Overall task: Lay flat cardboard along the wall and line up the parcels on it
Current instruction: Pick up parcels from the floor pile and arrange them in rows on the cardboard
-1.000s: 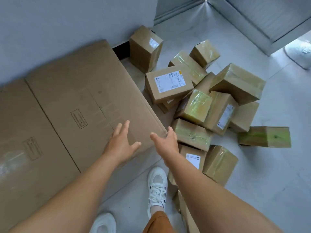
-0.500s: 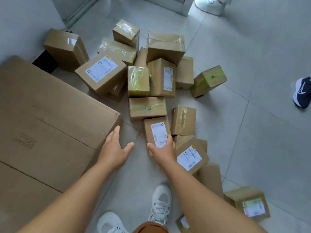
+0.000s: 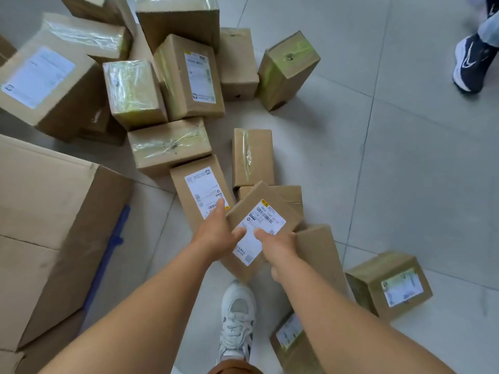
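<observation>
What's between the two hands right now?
In the head view, the left hand and right hand grip one labelled parcel from either side; only that parcel lies between them.

Sixteen brown parcels [image 3: 186, 76] can be counted on the tiled floor [image 3: 405, 171], though those cut off at the top left corner make the count uncertain. Seven of them show a white label [image 3: 204, 188]. One flat cardboard sheet [image 3: 48, 228] lies at the left edge. There are two hands, one white shoe [image 3: 236, 319] and one dark shoe [image 3: 471, 64].
</observation>
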